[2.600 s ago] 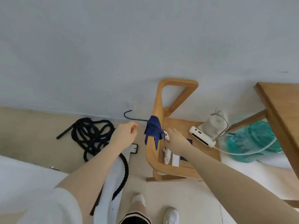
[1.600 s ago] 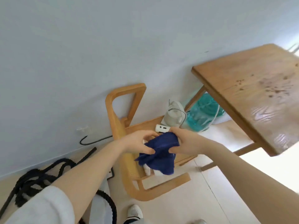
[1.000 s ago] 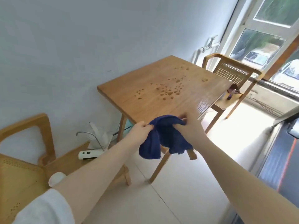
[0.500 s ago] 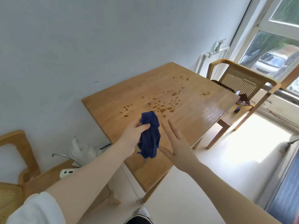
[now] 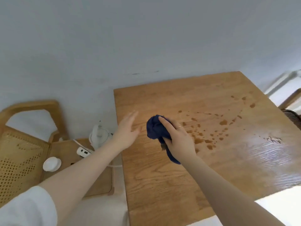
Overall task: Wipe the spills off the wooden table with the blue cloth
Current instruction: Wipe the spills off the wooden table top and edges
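Right hand (image 5: 176, 141) fingers closed on the bunched blue cloth (image 5: 156, 128), pressed on the counter (image 5: 162, 185) just left of the spills (image 5: 210, 134). Left hand (image 5: 128, 130) open, empty, hovering. Risk: the small wad smears the drops, or the trailing tail drags liquid toward the near edge.

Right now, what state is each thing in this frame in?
blue cloth: bunched, pressed on the table under the right hand.
right hand: closed on the cloth.
left hand: open, empty.
wooden table: brown spills unwiped right of the cloth.
kettle: upright on the chair.
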Tool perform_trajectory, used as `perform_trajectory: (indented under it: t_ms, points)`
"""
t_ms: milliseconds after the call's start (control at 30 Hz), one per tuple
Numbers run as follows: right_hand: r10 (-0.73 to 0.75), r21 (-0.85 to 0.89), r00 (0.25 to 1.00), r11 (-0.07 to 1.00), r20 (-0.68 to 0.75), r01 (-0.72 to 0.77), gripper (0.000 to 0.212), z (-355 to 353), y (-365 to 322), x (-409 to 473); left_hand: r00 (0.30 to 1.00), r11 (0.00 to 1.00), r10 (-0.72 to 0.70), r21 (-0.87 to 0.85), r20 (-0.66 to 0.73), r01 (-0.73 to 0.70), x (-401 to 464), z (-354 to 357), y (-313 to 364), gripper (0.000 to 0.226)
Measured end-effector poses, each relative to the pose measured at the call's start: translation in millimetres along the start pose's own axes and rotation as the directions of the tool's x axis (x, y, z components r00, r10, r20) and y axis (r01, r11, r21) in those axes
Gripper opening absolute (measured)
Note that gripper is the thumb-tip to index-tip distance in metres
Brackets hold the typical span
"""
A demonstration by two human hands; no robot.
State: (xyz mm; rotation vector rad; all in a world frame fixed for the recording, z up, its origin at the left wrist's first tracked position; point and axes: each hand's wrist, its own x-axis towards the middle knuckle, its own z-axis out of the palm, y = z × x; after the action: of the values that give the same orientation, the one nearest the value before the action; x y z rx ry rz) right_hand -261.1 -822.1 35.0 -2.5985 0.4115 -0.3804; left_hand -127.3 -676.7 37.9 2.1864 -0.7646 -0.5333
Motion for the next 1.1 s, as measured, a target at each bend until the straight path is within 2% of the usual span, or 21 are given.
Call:
perform_trajectory:
  t_ms: [67,167,267,333,400,433,533,633,700,833,900,1000,1033,1100]
  points:
    - [0.017,0.094,0.997,0.995,0.080,-0.025,0.052,9,3,39,0.992,0.989,-0.109,0.099,-0.057,0.114,13,-1,-24,0.067]
    - [-0.015,0.230,0.994,0.973,0.105,-0.009,0.046,20,8,98,0.968,0.953,-0.224,0.183,-0.113,0.242,28,-4,-49,0.073]
    - [-0.119,0.265,0.987,0.960,0.110,0.086,0.051,30,11,150,0.920,0.913,-0.350,0.158,-0.175,0.377,36,-8,-53,0.076]
    - [-0.172,0.167,0.962,0.976,0.211,0.138,0.059,46,15,176,0.903,0.901,-0.379,0.143,-0.203,0.410,43,-10,-53,0.078]
    - [-0.214,-0.064,0.909,0.966,0.357,0.252,0.069,67,22,190,0.906,0.892,-0.381,0.183,-0.185,0.413,47,-7,-55,0.080]
    - [-0.268,-0.113,0.882,0.936,0.389,0.334,0.070,77,25,195,0.906,0.880,-0.393,0.221,-0.156,0.420,49,-4,-58,0.082]
    - [-0.472,-0.084,0.756,0.822,0.454,0.564,0.058,101,30,216,0.909,0.836,-0.414,0.378,-0.041,0.398,56,6,-72,0.097]
    - [-0.497,-0.092,0.651,0.751,0.574,0.654,0.061,124,37,238,0.914,0.791,-0.399,0.533,0.078,0.300,63,14,-84,0.112]
    - [-0.513,-0.077,0.606,0.722,0.609,0.688,0.065,138,40,238,0.922,0.767,-0.375,0.590,0.093,0.252,63,18,-87,0.119]
    - [-0.653,-0.008,0.466,0.576,0.597,0.817,0.068,155,41,237,0.931,0.761,-0.361,0.592,0.049,0.264,65,21,-89,0.123]
    - [-0.643,-0.002,0.485,0.601,0.592,0.799,0.061,165,37,261,0.934,0.773,-0.352,0.580,0.056,0.257,68,20,-89,0.125]
    - [-0.557,-0.140,0.637,0.684,0.533,0.716,0.052,189,23,298,0.919,0.782,-0.385,0.558,0.082,0.277,67,22,-91,0.128]
    - [-0.547,-0.163,0.659,0.692,0.517,0.703,0.051,195,16,308,0.915,0.782,-0.394,0.555,0.086,0.285,67,22,-89,0.128]
    - [-0.550,-0.119,0.657,0.713,0.516,0.691,0.049,199,9,318,0.907,0.784,-0.410,0.546,0.098,0.296,68,22,-87,0.128]
